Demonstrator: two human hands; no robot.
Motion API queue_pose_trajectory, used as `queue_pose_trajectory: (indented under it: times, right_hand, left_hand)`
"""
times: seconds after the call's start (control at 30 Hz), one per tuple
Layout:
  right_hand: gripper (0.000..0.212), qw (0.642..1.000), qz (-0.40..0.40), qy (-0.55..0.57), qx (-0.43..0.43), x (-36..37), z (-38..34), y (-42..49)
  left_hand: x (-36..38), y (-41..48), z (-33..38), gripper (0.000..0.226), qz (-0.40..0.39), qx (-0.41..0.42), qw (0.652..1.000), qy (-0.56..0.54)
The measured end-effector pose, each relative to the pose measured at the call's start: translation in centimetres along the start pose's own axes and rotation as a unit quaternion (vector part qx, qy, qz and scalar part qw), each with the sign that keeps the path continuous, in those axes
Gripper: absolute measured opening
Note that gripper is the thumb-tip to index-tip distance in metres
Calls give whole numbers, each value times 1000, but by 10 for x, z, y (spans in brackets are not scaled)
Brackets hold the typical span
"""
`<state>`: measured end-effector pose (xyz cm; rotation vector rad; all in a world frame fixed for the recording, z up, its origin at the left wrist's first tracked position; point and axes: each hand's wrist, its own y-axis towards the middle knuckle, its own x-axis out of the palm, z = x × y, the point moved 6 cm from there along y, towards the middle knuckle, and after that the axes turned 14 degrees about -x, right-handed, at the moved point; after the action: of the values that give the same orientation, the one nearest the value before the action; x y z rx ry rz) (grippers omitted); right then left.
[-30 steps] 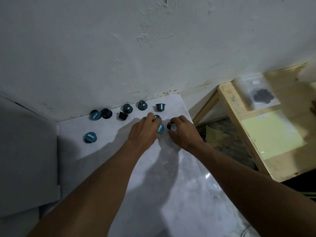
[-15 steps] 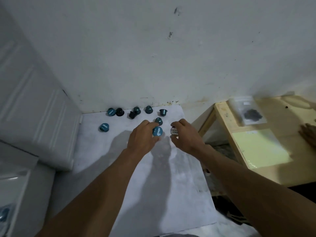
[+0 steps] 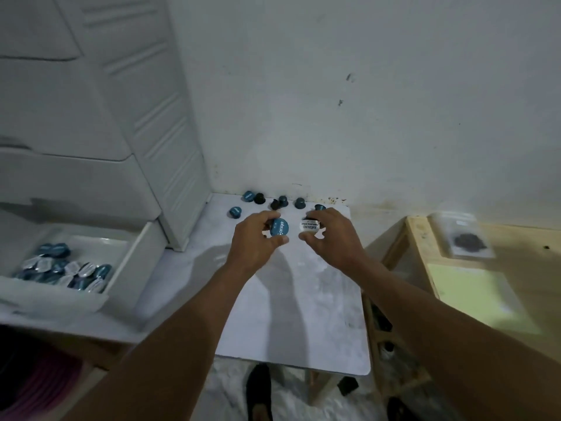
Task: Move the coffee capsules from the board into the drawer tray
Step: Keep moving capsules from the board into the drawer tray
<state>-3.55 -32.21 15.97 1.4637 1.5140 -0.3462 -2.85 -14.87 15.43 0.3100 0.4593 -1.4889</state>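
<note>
My left hand point(image 3: 254, 241) holds a blue-lidded coffee capsule point(image 3: 280, 227) between thumb and fingers, lifted above the white board point(image 3: 291, 314). My right hand point(image 3: 332, 238) pinches a white-lidded capsule point(image 3: 309, 226) beside it. Several dark and blue capsules point(image 3: 274, 201) lie along the board's far edge by the wall, and one blue capsule point(image 3: 235, 212) sits apart at the left. At the far left the open white drawer tray point(image 3: 130, 262) holds several capsules point(image 3: 65, 270).
A white plastic drawer cabinet point(image 3: 100, 123) stands left of the board against the wall. On the right is a wooden table point(image 3: 516, 287) with a yellow sheet point(image 3: 482, 296) and a clear bag point(image 3: 463, 238). Dark shoes point(image 3: 258, 390) sit on the floor below.
Both hands have lifted with a capsule each from the board. The view has pulled back and swung left, so the cabinet and open drawer tray now show.
</note>
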Motion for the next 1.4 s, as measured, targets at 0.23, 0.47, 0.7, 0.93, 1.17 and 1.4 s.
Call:
queue_pose_trajectory:
  times: [0.23,0.47,0.7,0.93,1.17,1.4]
  right_hand:
    - [52,997,-11,45,-54,11,-69,-6]
    - [39,988,-33,86,-125,38,-151,1]
    - [27,983,-46,86,-156,92,-236,15]
    - [27,982,-44,66,-174,158,-328,26]
    - [43,982,-50,69,-166,214,-385,38]
    - [36,983,-63,75,-157,252,-404,81]
  left_hand:
    - [-66,-56,-16,47,73,-18,997,-16]
    - [-144,-91,-40,43,144,-27,989,8]
    - [-237,-112,-82,40,181,-32,981,65]
    - [-331,-123,-132,46,169,-43,981,90]
    - [-394,-123,-169,47,159,-40,980,109]
    - [-430,-85,-191,43,152,-42,982,107]
